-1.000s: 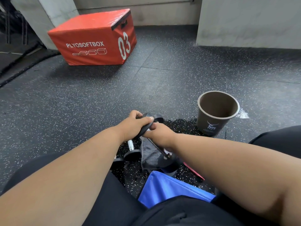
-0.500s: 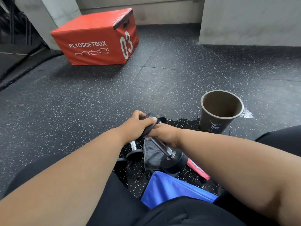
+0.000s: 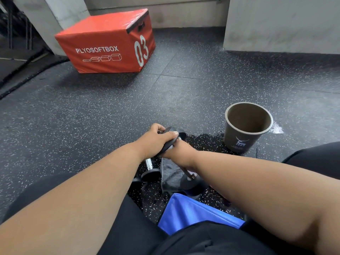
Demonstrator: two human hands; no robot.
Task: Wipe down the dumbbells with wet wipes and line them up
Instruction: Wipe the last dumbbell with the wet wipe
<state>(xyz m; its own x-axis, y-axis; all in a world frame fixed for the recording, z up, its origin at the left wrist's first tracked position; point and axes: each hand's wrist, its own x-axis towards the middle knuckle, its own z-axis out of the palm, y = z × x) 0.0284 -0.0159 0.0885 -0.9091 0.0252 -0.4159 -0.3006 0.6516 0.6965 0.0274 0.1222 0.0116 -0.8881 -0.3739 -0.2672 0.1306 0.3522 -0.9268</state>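
Down on the speckled rubber floor (image 3: 92, 115), seen from the head camera, both forearms are reaching in toward the middle of the frame. The left hand (image 3: 153, 139) is curling its fingers and thumb over the upper black end plate of a dumbbell (image 3: 185, 179), gripping it, and that dumbbell is tilting, its lower plate sitting toward six o'clock from the hands. The right hand (image 3: 179, 150) is tucking in just under the left, touching it, wrapped about the handle with a dark grey wipe (image 3: 170, 176) hanging below; how tightly its fingers are closing cannot be told, since they are hidden. Just at seven o'clock from the hands a second dumbbell (image 3: 150, 169) is lying on the floor, chrome handle showing, beside the wipe. At three o'clock from the hands a brown paper cup (image 3: 241, 142) is standing upright, with dark wet floor between the two. At six o'clock a blue sheet (image 3: 191, 212) is lying between the person's dark-clad legs. Far off at eleven o'clock an orange plyo box (image 3: 103, 41) is sitting near the wall (image 3: 276, 21).
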